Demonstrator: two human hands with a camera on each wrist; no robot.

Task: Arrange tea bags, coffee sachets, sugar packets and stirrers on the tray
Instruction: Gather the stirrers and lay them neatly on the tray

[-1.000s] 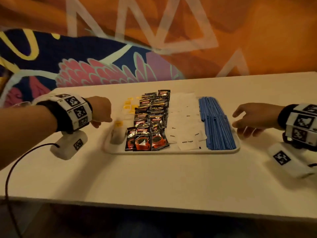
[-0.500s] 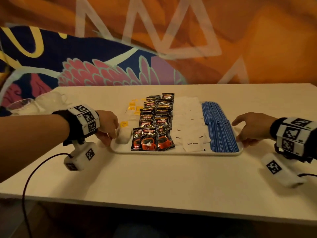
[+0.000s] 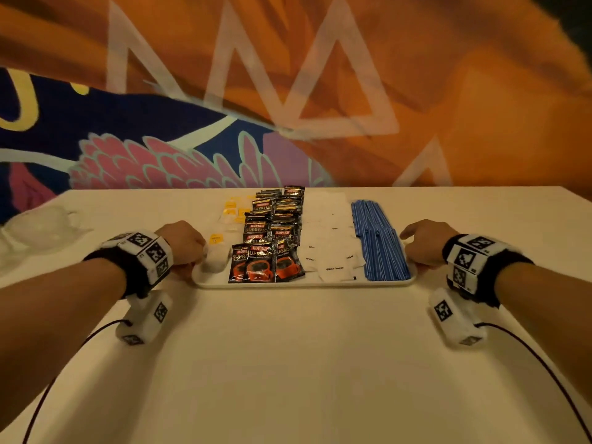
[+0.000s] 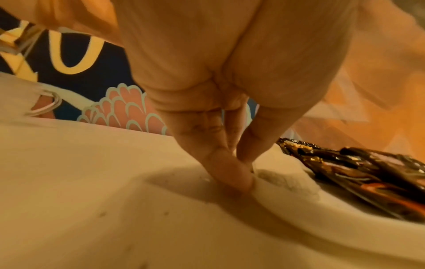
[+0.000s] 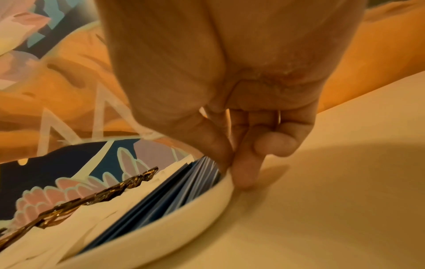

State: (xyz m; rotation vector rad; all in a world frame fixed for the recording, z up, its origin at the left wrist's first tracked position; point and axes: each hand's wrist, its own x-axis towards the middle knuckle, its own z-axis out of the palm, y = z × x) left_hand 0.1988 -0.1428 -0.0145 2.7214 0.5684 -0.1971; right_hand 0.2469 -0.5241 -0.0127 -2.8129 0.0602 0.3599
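Both hands now at tray [image 3: 301,284] ends, left hand [image 3: 182,243] and right hand [image 3: 424,241] pinching rim, plastic bag [image 3: 41,232] leftward.

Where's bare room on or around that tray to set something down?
White rectangular tray is packed: tea bags, black coffee sachets, white sugar packets, blue stirrers. Left hand and right hand pinch its ends. Cream table is bare in front of the tray.

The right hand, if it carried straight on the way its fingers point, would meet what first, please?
The right hand already touches the tray rim; continuing inward, it would likely meet the blue stirrers first.
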